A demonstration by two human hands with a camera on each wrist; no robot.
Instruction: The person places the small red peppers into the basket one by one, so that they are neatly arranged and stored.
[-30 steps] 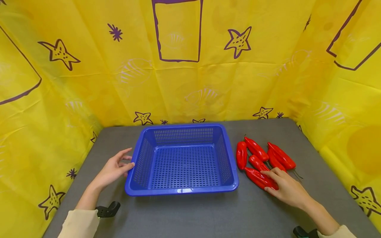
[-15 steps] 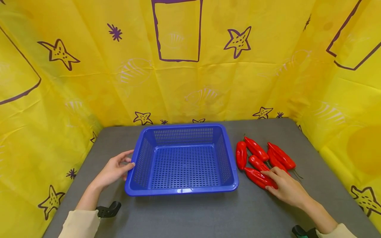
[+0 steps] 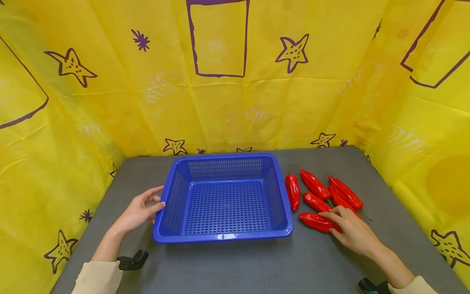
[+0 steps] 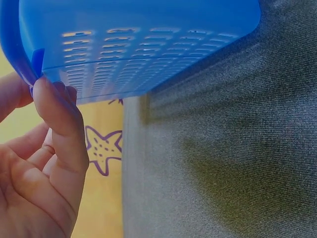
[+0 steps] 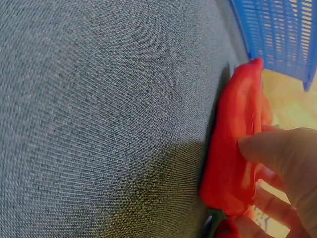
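In the head view a blue plastic basket [image 3: 224, 237] stands mid-table. My left hand [image 3: 138, 213] pinches its left rim, thumb on the rim and fingers curled beneath it; the left wrist view shows the thumb against the basket's edge [image 4: 37, 64]. Over on the right, my right hand [image 3: 354, 232] grips the nearest red chili pepper [image 3: 312, 221] between thumb and fingers. The right wrist view has this chili pepper [image 5: 233, 134] lying on the cloth, its tip toward the basket. Part of the pepper is hidden by the hand.
Several other red chili peppers lie right of the basket, one [image 3: 292, 192] close along its right wall and two [image 3: 345, 194] farther right. Grey cloth [image 3: 235, 267] covers the table. Yellow patterned fabric [image 3: 220, 106] encloses the back and sides.
The gripped chili pepper has turned, its tip now higher in view and slightly left. The leftmost pepper has swung round toward the basket. My left hand keeps its hold on the rim.
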